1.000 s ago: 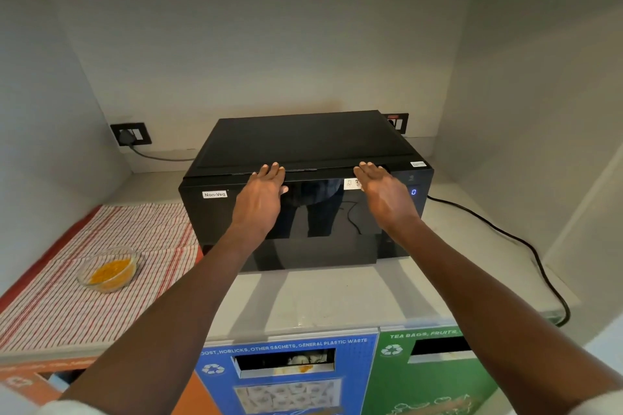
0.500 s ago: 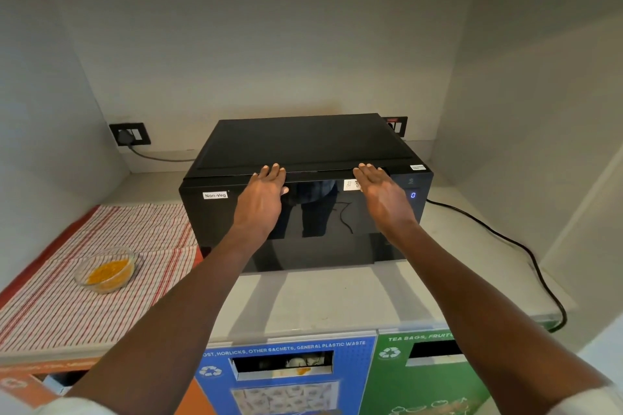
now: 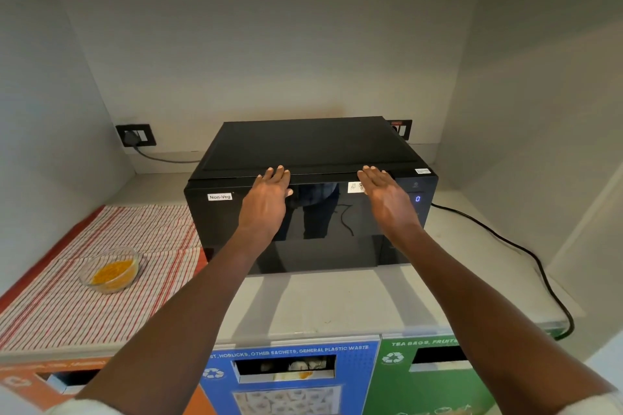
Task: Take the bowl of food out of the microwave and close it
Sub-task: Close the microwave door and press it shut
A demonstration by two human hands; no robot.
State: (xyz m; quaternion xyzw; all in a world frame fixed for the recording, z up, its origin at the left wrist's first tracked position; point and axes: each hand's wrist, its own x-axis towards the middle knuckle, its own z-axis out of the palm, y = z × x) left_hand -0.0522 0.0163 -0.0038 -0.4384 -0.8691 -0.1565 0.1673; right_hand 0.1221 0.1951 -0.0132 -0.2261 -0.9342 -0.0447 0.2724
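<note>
Head view: both hands lie flat against the upper front of the black microwave (image 3: 310, 158), whose door is shut. The left hand (image 3: 268, 204) has its fingers straight, tips at the door's top edge, grip released and holding nothing. The right hand (image 3: 387, 200) does the same, just left of the lit display (image 3: 417, 199). Well to the left of the left hand, the glass bowl (image 3: 109, 269) of yellow food sits on a striped cloth (image 3: 101, 310) on the bench (image 3: 337, 300).
</note>
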